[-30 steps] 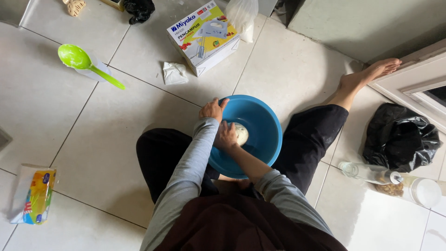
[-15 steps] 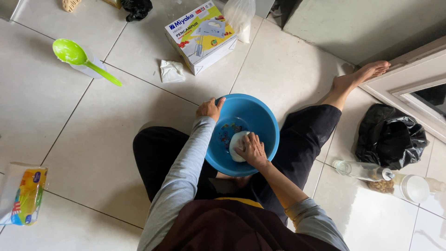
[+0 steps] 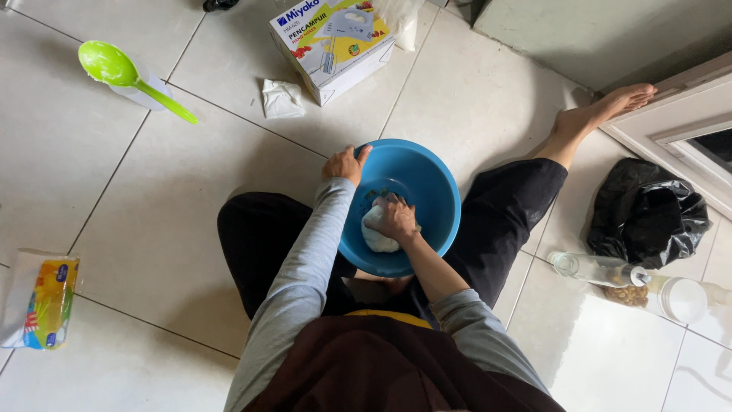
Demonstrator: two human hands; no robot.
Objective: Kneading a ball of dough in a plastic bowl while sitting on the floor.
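My right hand [image 3: 394,217] presses curled fingers onto the pale dough lump [image 3: 376,238] directly beneath it, while my left hand [image 3: 342,163] grips the round blue plastic bowl [image 3: 435,191] at its far-left rim.

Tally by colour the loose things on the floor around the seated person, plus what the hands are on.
Blue: 1, the bowl, left hand on its rim
White: 3, the dough under the right hand, crumpled paper, lidded jar
Green: 1, spoon
Black: 1, bag
Clear: 1, bottle
Multicoloured: 2, box, packet
Total: 9
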